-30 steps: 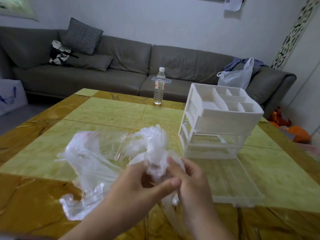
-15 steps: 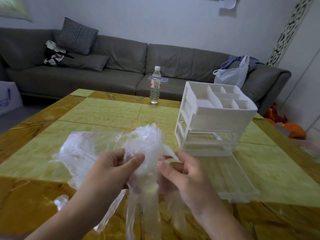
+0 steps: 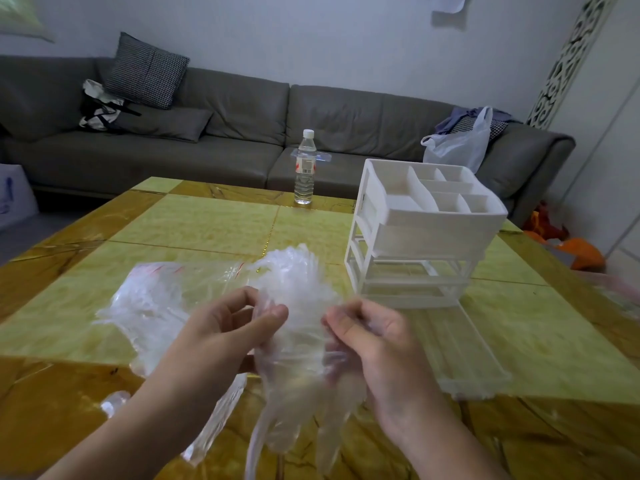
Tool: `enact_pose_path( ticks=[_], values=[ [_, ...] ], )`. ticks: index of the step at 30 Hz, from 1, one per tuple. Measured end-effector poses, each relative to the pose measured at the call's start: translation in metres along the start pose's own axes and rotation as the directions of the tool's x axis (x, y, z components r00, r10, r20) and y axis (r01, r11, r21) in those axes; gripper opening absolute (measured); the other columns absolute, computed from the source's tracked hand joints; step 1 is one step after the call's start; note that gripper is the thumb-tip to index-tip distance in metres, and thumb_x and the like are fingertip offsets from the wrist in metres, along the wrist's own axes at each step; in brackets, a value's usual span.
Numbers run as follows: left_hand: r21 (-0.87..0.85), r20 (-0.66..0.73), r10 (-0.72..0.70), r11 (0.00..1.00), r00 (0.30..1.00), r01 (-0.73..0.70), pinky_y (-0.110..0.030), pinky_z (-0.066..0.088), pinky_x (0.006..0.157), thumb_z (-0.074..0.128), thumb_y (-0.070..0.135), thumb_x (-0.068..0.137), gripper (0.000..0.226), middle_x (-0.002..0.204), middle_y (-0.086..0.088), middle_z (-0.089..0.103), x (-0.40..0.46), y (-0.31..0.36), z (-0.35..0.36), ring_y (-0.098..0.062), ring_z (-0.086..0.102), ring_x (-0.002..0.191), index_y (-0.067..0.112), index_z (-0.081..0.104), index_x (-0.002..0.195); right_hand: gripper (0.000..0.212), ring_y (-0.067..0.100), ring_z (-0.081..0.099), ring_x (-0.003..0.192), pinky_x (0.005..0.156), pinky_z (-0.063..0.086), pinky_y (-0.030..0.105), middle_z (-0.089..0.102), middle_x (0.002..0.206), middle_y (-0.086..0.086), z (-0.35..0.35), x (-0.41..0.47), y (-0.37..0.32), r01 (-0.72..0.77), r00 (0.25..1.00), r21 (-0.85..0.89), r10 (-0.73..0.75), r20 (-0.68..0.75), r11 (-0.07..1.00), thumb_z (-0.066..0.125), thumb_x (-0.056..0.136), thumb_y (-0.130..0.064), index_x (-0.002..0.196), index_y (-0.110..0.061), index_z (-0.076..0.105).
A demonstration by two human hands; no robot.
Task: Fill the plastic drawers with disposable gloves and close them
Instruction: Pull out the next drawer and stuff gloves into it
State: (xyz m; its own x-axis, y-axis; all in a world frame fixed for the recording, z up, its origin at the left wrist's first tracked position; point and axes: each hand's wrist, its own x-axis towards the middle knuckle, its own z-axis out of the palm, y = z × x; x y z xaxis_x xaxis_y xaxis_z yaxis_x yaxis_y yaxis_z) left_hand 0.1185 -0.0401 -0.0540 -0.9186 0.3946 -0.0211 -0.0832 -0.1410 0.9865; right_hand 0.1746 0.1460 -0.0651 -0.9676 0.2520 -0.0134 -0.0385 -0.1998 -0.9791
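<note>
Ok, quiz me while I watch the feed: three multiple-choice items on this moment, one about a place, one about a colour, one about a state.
1. Where does the water bottle stand?
A. on the sofa
B. at the table's far edge
C. on top of the drawer unit

2. What colour is the drawer unit?
A. white
B. blue
C. black

3. What state is the bottom drawer in?
A. pushed shut
B. lying upside down on the floor
C. pulled out toward the person

Answers:
1 B, it stands on the table in front of the sofa.
2 A, frame and top tray are white.
3 C, it juts forward of the frame, while the left hand and right hand hold the disposable gloves.
</note>
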Motion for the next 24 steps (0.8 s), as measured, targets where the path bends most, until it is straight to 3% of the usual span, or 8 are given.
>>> enact_pose_path(
  ticks=[2, 5, 10, 15, 18, 20, 24],
  values=[
    [-0.018, -0.046, 0.022, 1.000, 0.999, -0.022, -0.038, 0.055, 0.067, 0.082, 0.025, 0.086, 0.040, 0.086, -0.026, 0.062, 0.001, 0.001, -0.003, -0.028, 0.062, 0.075, -0.007, 0.062, 0.100, 0.013, 0.025, 0.056, 0.049, 0.045, 0.049, 0.031, 0.059, 0.067, 0.012, -0.002, 0.003, 0.001, 0.031, 0.995, 0.026, -0.028, -0.094, 0.999, 0.072, 0.096, -0.007, 0.083, -0.006, 0.073],
    [-0.097, -0.104, -0.003, 0.995, 0.995, -0.007, -0.048, 0.056, 0.076, 0.074, 0.020, 0.089, 0.036, 0.092, -0.021, 0.070, 0.003, -0.002, -0.006, -0.031, 0.071, 0.082, -0.010, 0.057, 0.100, 0.008, 0.027, 0.059, 0.052, 0.045, 0.048, 0.032, 0.061, 0.066, 0.013, -0.005, 0.002, -0.002, 0.065, 0.986, 0.034, -0.059, -0.155, 0.997, 0.070, 0.097, -0.004, 0.089, -0.003, 0.068],
    [-0.181, -0.180, -0.033, 0.983, 0.983, 0.000, -0.035, 0.062, 0.058, 0.067, 0.017, 0.094, 0.020, 0.080, -0.017, 0.069, 0.003, -0.002, -0.001, -0.028, 0.070, 0.066, -0.001, 0.062, 0.100, 0.013, 0.031, 0.066, 0.061, 0.049, 0.050, 0.036, 0.068, 0.076, 0.014, -0.008, 0.001, -0.004, 0.064, 0.980, 0.062, -0.050, -0.194, 0.996, 0.066, 0.099, -0.002, 0.087, -0.006, 0.070],
    [-0.125, -0.241, -0.027, 0.992, 0.970, -0.004, -0.035, 0.062, 0.059, 0.066, 0.019, 0.097, 0.019, 0.083, -0.016, 0.073, 0.006, 0.001, -0.007, -0.024, 0.068, 0.062, 0.000, 0.064, 0.101, 0.011, 0.026, 0.065, 0.057, 0.047, 0.053, 0.032, 0.066, 0.074, 0.014, -0.013, 0.003, -0.008, 0.110, 0.958, 0.099, -0.079, -0.277, 0.989, 0.066, 0.098, 0.003, 0.088, -0.001, 0.069],
    [-0.104, -0.134, -0.057, 0.994, 0.989, 0.043, -0.044, 0.062, 0.070, 0.069, 0.027, 0.091, 0.032, 0.098, -0.017, 0.078, 0.003, 0.004, -0.004, -0.035, 0.075, 0.079, 0.003, 0.068, 0.111, 0.013, 0.029, 0.065, 0.055, 0.047, 0.053, 0.034, 0.065, 0.069, 0.014, -0.013, 0.003, -0.005, 0.109, 0.961, 0.038, -0.095, -0.260, 0.993, 0.068, 0.098, -0.001, 0.085, -0.002, 0.069],
    [-0.080, -0.091, -0.064, 0.995, 0.994, 0.057, -0.042, 0.063, 0.069, 0.071, 0.029, 0.088, 0.034, 0.102, -0.018, 0.078, 0.001, 0.003, 0.000, -0.037, 0.076, 0.085, 0.004, 0.071, 0.111, 0.014, 0.030, 0.064, 0.055, 0.048, 0.052, 0.036, 0.064, 0.068, 0.015, -0.010, 0.001, -0.003, 0.093, 0.976, 0.015, -0.088, -0.199, 0.996, 0.068, 0.098, -0.003, 0.084, -0.002, 0.068],
    [-0.076, -0.231, 0.002, 0.997, 0.973, -0.020, -0.030, 0.063, 0.057, 0.068, 0.021, 0.092, 0.024, 0.088, -0.023, 0.076, 0.005, 0.000, -0.001, -0.025, 0.071, 0.062, -0.001, 0.074, 0.101, 0.020, 0.030, 0.062, 0.055, 0.049, 0.052, 0.036, 0.064, 0.067, 0.014, -0.011, 0.002, -0.004, 0.083, 0.982, 0.008, -0.080, -0.173, 0.997, 0.067, 0.100, -0.005, 0.081, -0.003, 0.071]
  ],
)
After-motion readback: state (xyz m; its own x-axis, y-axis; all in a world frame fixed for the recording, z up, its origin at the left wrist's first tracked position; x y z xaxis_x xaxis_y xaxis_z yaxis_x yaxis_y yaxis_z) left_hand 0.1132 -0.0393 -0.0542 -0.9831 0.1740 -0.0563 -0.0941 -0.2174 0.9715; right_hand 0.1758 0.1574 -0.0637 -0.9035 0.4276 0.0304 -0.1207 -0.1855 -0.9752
